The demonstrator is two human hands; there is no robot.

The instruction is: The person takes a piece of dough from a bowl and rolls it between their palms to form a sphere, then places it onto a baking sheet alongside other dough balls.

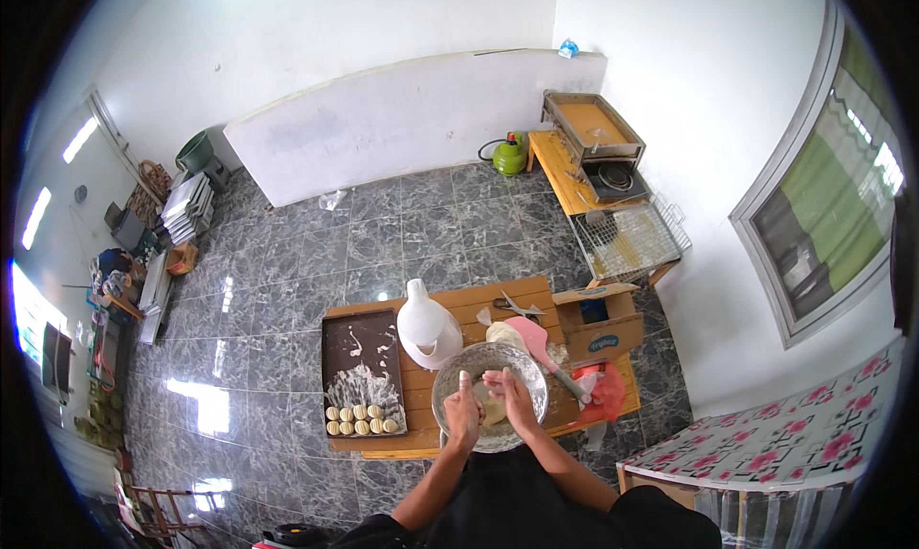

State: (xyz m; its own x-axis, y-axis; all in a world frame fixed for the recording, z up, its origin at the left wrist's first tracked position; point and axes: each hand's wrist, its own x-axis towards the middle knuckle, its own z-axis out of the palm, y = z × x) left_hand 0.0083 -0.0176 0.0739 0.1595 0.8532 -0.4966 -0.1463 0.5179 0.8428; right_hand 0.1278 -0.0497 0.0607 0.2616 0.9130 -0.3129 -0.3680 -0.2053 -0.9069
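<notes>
Over a floury metal bowl (450,377) with pale dough (494,412) inside, my left hand (463,411) has curled fingers and a raised thumb. My right hand (509,396) is bent beside it, fingertips close to the left; what they hold, if anything, is too small to make out. A dark tray (359,334) on the left carries several ridged pale balls (360,420) and scattered flour. A white jug (426,327) stands behind the bowl, near scissors (517,308), a pink spatula (528,336) and a white lump (501,332).
The wooden table (479,295) also bears a cardboard box (603,336) and red plastic bag (605,389). Behind are a bench (552,176) with metal trays and a wire rack (627,247), and a green gas cylinder (509,156). A floral-covered surface (756,425) is at right.
</notes>
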